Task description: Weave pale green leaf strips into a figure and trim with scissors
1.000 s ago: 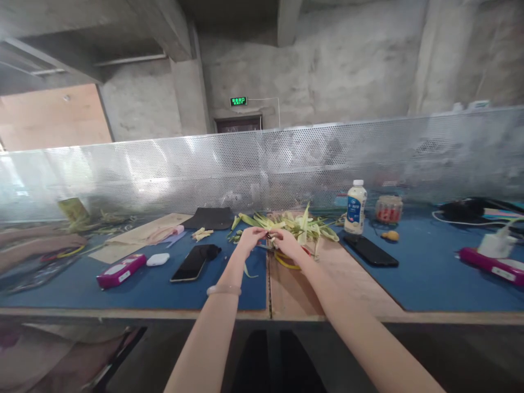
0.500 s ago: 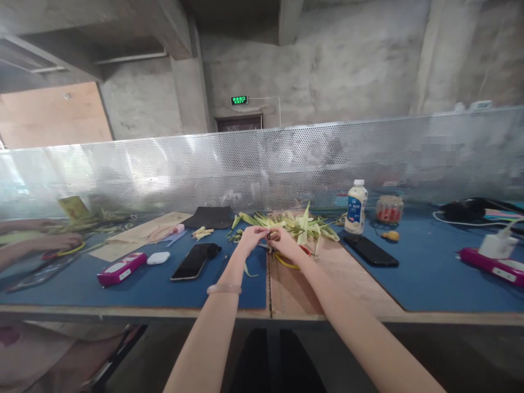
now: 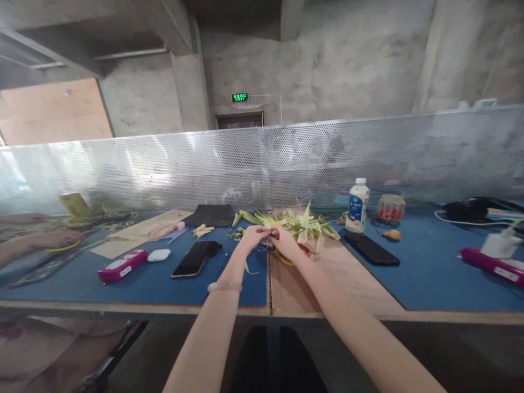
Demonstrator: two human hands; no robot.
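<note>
My left hand and my right hand meet fingertip to fingertip above the seam in the table. Both are closed in a pinch; whatever lies between the fingertips is too small to make out. Just behind them spreads a pile of pale green husk-like leaves. Partly covered by my right hand is a tool with yellow and red loop handles, probably scissors. A thin strip of leaf rests below my left wrist, and small green scraps lie to its left.
Left of me are a phone, a white earbud case and a purple box. To the right stand a bottle and a jar, near a black phone. Another person's hand works at far left.
My hands stay together with slight finger movement; the dark bit seen between them earlier is now hardly visible. The other person's hand at the left has shifted slightly.
</note>
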